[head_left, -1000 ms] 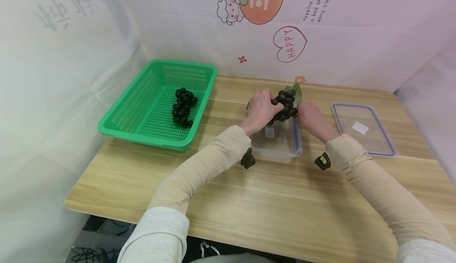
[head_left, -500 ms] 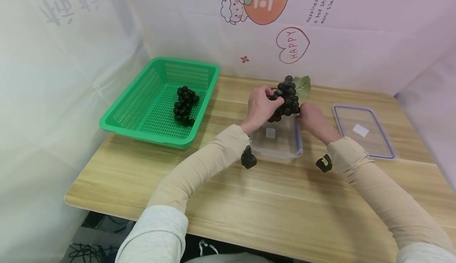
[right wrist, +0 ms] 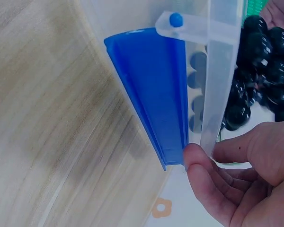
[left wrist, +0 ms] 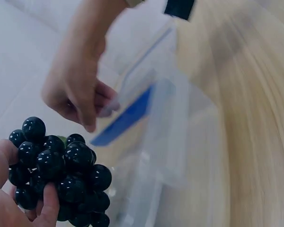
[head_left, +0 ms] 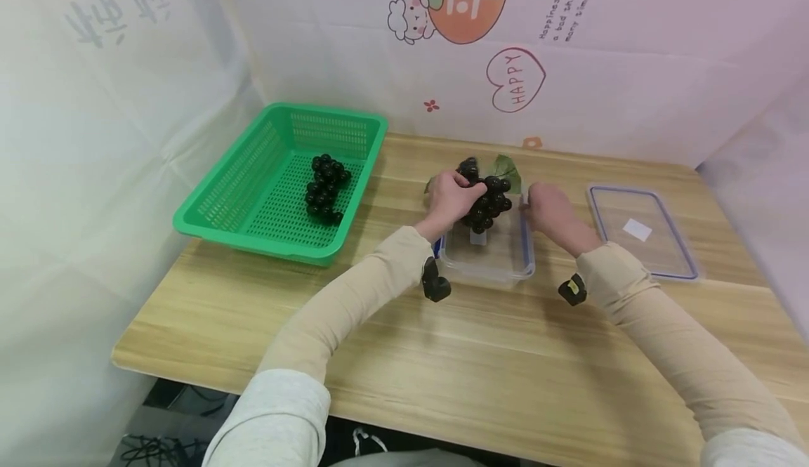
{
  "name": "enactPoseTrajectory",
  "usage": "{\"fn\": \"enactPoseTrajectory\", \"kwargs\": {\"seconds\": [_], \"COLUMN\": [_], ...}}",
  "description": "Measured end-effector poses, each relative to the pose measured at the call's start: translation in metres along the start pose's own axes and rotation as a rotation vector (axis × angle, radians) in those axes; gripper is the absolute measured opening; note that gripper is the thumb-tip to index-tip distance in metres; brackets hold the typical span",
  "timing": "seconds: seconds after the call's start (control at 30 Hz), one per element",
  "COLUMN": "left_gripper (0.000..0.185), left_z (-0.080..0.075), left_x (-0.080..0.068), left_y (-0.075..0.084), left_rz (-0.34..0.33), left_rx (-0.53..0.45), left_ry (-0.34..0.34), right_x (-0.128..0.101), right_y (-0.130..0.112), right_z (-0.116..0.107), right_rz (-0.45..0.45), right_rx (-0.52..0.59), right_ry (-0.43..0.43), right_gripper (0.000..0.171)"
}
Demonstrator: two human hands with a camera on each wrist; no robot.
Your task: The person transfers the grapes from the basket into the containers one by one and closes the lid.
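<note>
On the far left of the desk [head_left: 208, 312], a green basket [head_left: 221, 204] holds one bunch of dark grapes [head_left: 324, 187]. At centre, the left hand [head_left: 447, 199] has its fingers curled round a second grape bunch [head_left: 485, 199], held over the clear container [head_left: 499, 260]. To the right, the right hand [head_left: 548, 208] pinches the container's far right rim, and the lid [head_left: 641, 232] lies flat beyond it.
</note>
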State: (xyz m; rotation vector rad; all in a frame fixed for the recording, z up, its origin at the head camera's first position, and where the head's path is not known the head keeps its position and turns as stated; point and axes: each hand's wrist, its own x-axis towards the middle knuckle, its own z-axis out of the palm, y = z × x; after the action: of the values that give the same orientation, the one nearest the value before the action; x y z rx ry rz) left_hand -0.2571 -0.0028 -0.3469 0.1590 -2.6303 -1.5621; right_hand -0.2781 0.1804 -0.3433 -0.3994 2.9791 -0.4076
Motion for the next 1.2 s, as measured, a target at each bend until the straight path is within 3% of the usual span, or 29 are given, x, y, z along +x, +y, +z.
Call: {"fn": "enactPoseTrajectory", "kwargs": {"seconds": [0.3, 0.67, 0.97, 1.2], "left_gripper": [0.022, 0.025, 0.027, 0.03], "left_z": [0.009, 0.027, 0.021, 0.014], "left_x": [-0.009, -0.012, -0.009, -0.01], "left_y": [-0.003, -0.005, -0.012, -0.012], "left_rz": [0.111, 0.163, 0.245, 0.262], "left_rx": [0.188, 0.255, 0.348, 0.431], "left_ry": [-0.087, -0.143, -0.18, -0.214], "right_x": [0.002, 0.001, -0.002, -0.002], "right_y": [-0.005, -0.007, -0.009, -0.006], "right_z": [-0.002, 0.001, -0.001, 0.003], "right_rz": [0.005, 0.018, -0.007, -0.007], "right_rx": [-0.018, -0.032, -0.029, -0.029], "right_ry": [-0.015, 0.002, 0.017, 0.02], "right_gripper": [0.025, 0.018, 0.027, 0.029]}}
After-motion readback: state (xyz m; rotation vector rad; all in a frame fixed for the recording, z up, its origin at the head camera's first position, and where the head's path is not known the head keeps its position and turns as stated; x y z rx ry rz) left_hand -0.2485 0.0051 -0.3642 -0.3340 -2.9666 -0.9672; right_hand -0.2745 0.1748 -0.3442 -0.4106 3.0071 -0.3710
